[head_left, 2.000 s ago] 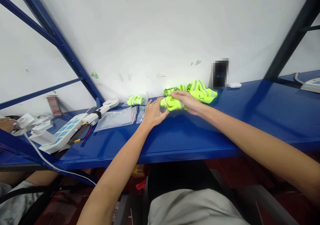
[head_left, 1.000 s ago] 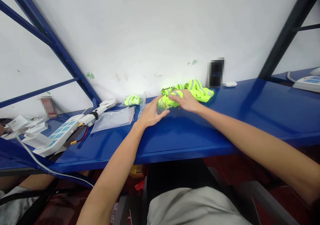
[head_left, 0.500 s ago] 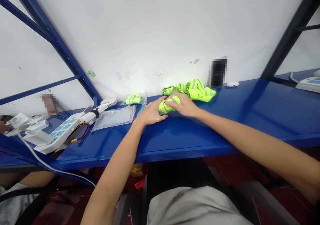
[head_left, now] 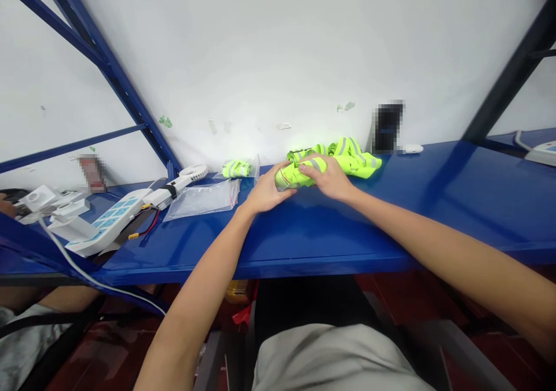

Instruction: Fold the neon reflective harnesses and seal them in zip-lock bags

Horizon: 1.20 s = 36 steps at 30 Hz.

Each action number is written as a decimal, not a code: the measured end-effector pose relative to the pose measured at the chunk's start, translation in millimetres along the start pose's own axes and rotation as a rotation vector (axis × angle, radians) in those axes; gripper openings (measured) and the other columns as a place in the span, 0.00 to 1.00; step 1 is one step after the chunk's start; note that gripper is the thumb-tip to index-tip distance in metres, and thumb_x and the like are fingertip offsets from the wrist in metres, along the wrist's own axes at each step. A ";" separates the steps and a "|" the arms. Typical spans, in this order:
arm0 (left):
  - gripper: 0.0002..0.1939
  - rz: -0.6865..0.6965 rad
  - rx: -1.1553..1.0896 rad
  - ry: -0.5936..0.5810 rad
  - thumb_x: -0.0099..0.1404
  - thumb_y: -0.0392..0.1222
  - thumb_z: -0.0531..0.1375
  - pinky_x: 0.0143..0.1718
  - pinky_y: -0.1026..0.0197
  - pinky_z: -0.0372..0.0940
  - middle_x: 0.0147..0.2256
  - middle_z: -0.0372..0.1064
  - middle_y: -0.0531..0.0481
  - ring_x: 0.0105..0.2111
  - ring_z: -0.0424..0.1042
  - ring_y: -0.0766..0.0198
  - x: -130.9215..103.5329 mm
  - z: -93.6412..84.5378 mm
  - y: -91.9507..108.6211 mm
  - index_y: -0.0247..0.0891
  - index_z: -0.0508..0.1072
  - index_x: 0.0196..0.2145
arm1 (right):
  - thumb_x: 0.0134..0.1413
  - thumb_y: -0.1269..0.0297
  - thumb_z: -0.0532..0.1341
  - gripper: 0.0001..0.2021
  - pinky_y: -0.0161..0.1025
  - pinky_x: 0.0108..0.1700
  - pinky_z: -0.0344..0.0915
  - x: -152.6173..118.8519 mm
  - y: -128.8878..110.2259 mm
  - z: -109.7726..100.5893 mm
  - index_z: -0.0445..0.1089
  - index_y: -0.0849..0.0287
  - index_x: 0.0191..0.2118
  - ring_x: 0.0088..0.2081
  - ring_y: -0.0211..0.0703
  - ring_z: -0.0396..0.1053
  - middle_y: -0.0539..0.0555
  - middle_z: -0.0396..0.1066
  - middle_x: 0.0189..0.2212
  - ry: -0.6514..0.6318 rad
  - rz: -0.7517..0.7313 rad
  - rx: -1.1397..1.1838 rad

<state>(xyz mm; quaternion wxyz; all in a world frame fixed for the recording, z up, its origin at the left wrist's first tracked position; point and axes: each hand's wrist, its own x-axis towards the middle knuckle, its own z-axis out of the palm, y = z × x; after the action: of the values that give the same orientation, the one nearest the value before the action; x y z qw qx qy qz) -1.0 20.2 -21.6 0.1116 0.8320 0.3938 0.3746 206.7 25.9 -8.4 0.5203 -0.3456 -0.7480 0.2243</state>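
Observation:
A rolled yellow-green reflective strap bundle, partly in a clear plastic bag, is held between my two hands over the blue table. My left hand wraps its left end, thumb at the near side. My right hand grips the right end with its fingers over the top. Just behind my right hand lies a loose heap of the same yellow-green straps. Left of my left hand, a bagged yellow-green roll rests near the wall, with flat clear plastic bags in front of it.
A white handheld fan, a power strip and a red-black cable lie on the left. Near the wall at the right are a pixelated dark object and a white case. The blue table's edge runs in front.
The view has shifted slightly. My right hand has moved a little to the right along the bundle, and more of the bundle shows between my hands.

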 end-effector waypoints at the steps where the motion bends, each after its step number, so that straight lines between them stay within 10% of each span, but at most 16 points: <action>1: 0.38 -0.001 0.021 0.011 0.57 0.51 0.66 0.57 0.49 0.63 0.56 0.68 0.41 0.54 0.70 0.49 -0.5 1.4 1.3 0.39 0.60 0.62 | 0.55 0.49 0.62 0.18 0.46 0.48 0.66 -0.1 0.4 0.9 0.75 0.59 0.39 0.42 0.50 0.72 0.57 0.76 0.40 -0.007 -0.007 -0.010; 16: 0.26 0.063 0.126 -0.026 0.57 0.47 0.66 0.45 0.56 0.66 0.48 0.74 0.45 0.45 0.74 0.54 -0.9 9.5 23.3 0.36 0.69 0.52 | 0.67 0.46 0.45 0.27 0.45 0.45 0.64 -9.1 7.2 6.4 0.74 0.61 0.42 0.41 0.47 0.67 0.60 0.64 0.45 -0.167 -0.306 -0.295; 23: 0.24 0.042 0.090 0.029 0.57 0.42 0.64 0.42 0.56 0.66 0.46 0.74 0.45 0.42 0.74 0.54 3.1 19.6 40.3 0.37 0.68 0.51 | 0.65 0.47 0.38 0.29 0.49 0.42 0.59 -11.5 6.6 12.4 0.70 0.60 0.37 0.37 0.50 0.61 0.60 0.63 0.38 0.022 -0.407 -0.502; 36: 0.21 0.113 -0.007 -0.032 0.63 0.47 0.60 0.43 0.57 0.65 0.45 0.74 0.44 0.41 0.74 0.55 8.8 14.2 34.4 0.35 0.69 0.52 | 0.62 0.53 0.45 0.15 0.51 0.50 0.58 -11.2 -6.2 10.3 0.60 0.56 0.44 0.44 0.51 0.61 0.57 0.62 0.41 0.176 -0.433 -0.118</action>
<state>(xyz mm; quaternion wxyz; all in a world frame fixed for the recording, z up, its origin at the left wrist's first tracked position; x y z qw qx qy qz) 32.4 5.4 -10.2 0.0992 0.8583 0.3432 0.3684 197.8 13.6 -14.7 0.5983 -0.2252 -0.7683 0.0325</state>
